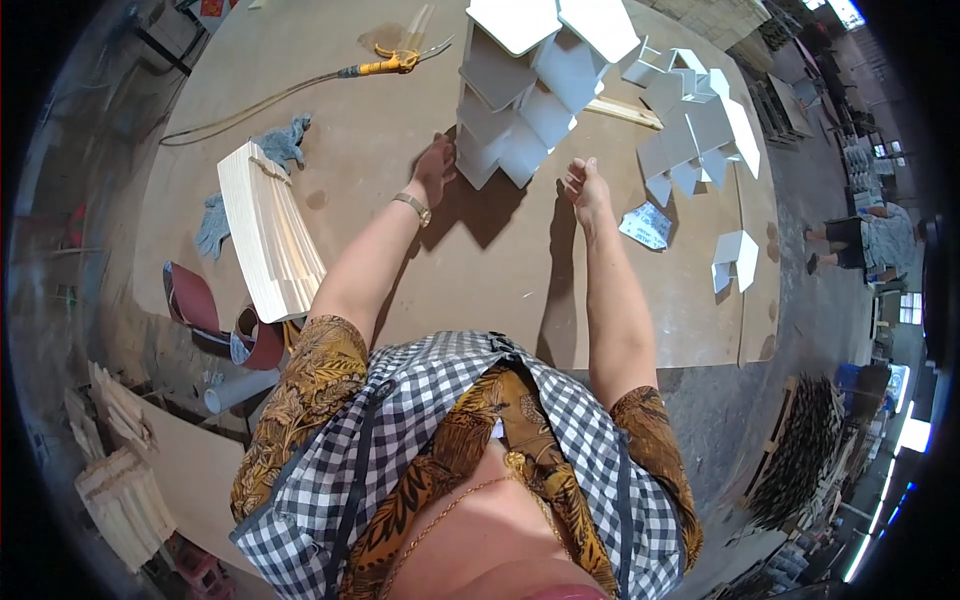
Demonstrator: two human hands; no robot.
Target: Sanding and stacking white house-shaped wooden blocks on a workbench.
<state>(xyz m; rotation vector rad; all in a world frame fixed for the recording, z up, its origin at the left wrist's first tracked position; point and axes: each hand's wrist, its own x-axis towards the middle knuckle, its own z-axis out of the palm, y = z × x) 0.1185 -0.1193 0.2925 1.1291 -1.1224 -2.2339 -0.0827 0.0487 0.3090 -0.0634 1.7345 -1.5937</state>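
Observation:
A tall stack of white and grey angled panels (515, 115), nested in V-shaped rows, stands on the brown worktable (480, 290) ahead of me. My left hand (434, 170), with a watch at its wrist, is at the stack's lower left side. Its fingers are stretched out; whether they touch the panels I cannot tell. On the other side my right hand (588, 190) is held apart from the stack, palm turned inward, fingers loosely bent with nothing in them. To its right lie a printed, pale blue-white piece (646, 227) and a second cluster of joined white panels (690, 135).
A small folded white piece (735, 262) lies at the right. Leftward are a bundle of pale wooden strips (268, 235), grey-blue gloves (285, 142) and sandpaper rolls (192, 297). A yellow tool (395, 62) trails a hose. Another person (885, 240) is far right.

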